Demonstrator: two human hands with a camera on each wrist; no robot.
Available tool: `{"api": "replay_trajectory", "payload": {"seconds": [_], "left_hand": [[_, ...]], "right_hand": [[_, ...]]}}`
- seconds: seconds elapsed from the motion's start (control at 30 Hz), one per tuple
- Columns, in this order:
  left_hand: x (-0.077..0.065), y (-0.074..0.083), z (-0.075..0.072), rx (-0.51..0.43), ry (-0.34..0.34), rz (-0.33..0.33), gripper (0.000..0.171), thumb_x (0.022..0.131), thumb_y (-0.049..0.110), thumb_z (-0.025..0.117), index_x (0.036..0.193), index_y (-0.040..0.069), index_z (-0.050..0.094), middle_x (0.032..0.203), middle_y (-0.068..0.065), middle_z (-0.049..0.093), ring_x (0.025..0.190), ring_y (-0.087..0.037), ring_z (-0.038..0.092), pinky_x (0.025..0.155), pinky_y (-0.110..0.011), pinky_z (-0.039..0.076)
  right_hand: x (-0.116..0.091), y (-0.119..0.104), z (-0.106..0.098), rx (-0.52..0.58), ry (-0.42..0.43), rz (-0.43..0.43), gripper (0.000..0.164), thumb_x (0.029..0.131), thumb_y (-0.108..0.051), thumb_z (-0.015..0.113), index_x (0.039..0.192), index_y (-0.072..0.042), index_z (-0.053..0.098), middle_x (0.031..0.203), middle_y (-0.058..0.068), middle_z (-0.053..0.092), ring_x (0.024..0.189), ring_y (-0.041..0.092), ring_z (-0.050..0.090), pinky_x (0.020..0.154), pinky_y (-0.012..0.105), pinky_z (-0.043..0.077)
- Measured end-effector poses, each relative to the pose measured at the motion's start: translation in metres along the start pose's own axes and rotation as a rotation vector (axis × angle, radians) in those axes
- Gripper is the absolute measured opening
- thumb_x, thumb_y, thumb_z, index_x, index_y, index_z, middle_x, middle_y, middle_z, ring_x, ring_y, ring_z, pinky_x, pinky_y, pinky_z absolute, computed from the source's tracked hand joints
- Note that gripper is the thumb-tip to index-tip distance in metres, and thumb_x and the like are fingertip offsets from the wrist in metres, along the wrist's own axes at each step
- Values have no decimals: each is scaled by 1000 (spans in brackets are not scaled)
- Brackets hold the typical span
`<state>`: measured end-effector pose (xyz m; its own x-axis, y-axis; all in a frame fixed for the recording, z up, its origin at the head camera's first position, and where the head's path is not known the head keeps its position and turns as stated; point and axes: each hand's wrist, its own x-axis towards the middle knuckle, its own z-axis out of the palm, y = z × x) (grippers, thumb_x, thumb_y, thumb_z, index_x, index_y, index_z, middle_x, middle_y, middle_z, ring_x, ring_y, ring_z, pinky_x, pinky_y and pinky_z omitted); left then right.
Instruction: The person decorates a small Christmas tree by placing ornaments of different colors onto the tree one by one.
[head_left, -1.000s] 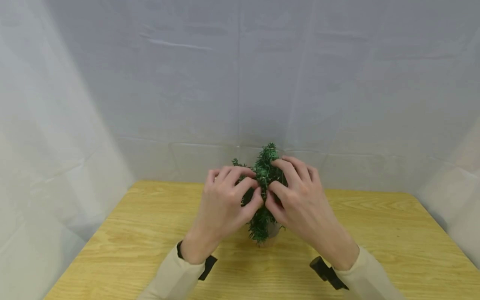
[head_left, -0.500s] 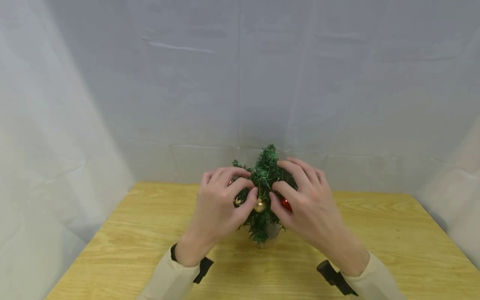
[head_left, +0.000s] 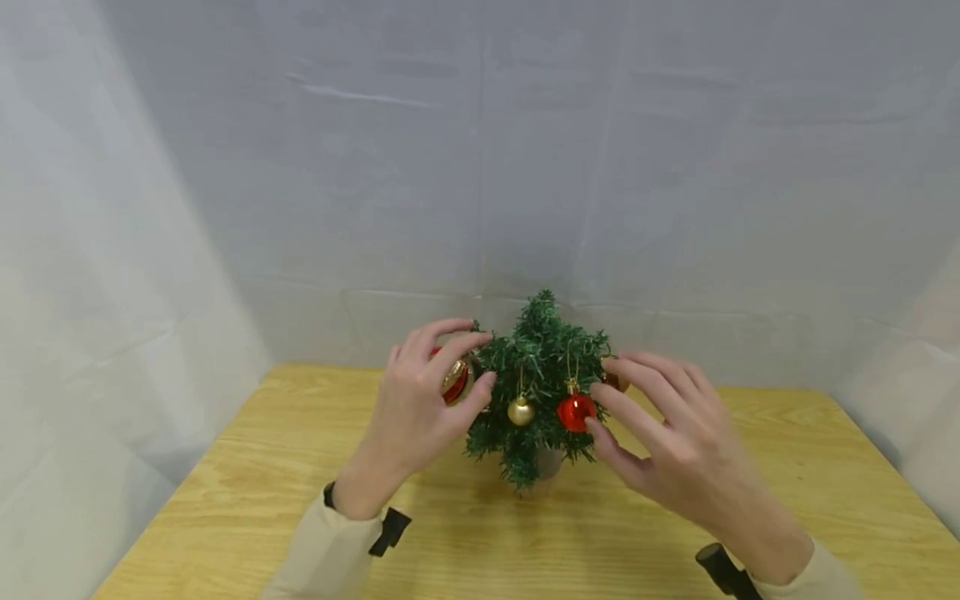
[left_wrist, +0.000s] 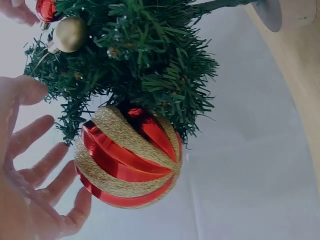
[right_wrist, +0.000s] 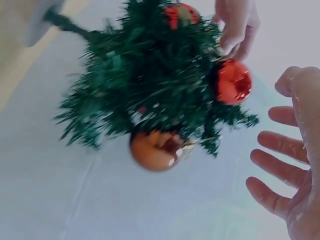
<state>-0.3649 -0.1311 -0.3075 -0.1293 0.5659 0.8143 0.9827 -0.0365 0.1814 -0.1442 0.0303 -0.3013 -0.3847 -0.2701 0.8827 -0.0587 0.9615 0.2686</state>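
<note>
A small green artificial Christmas tree stands in the middle of the table. A little gold bauble hangs at its front, with a shiny red bauble to the right of it. My left hand is at the tree's left side, fingers loosely bent, beside a large red bauble with glittery gold stripes. Nothing is gripped by it in the left wrist view. My right hand is spread at the right side, close to the red bauble; an orange-copper bauble hangs behind its fingers.
The tree's pale base rests on the wooden table. Whitish sheeting closes off the back and both sides. A black strap device sits on each wrist.
Both hands have drawn apart from the tree's front, the right one farther outward. The gold and red baubles, hidden or partly hidden before, now show fully.
</note>
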Motion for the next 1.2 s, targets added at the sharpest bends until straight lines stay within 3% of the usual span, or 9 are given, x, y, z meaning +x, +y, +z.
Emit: {"api": "replay_trajectory", "payload": {"seconds": [0.5,0.9,1.2], "left_hand": [[0,-7,1,-14,-97,-15,61,89,36,77,144,18,58,148,-10,54,129,-31,57,87,-49,42],[-5,-6,4,57,-61,85,64,84,36,83,140,15,61,144,-15,55,120,-31,62,82,-49,43],[-16,5,12,78,-44,62,67,83,39,83,141,14,60,145,-14,54,125,-32,59,89,-55,44]], "right_hand": [[-42,18,-6,-45,-80,70,46,105,-42,50,96,-6,77,95,12,74,83,31,68,64,47,52],[-63,28,-10,-53,-113,147,45,103,-43,51,94,-6,76,92,11,73,81,30,68,68,48,55],[-77,33,-16,-78,-134,191,49,104,-47,49,94,-6,76,92,10,73,80,30,68,69,49,54]]}}
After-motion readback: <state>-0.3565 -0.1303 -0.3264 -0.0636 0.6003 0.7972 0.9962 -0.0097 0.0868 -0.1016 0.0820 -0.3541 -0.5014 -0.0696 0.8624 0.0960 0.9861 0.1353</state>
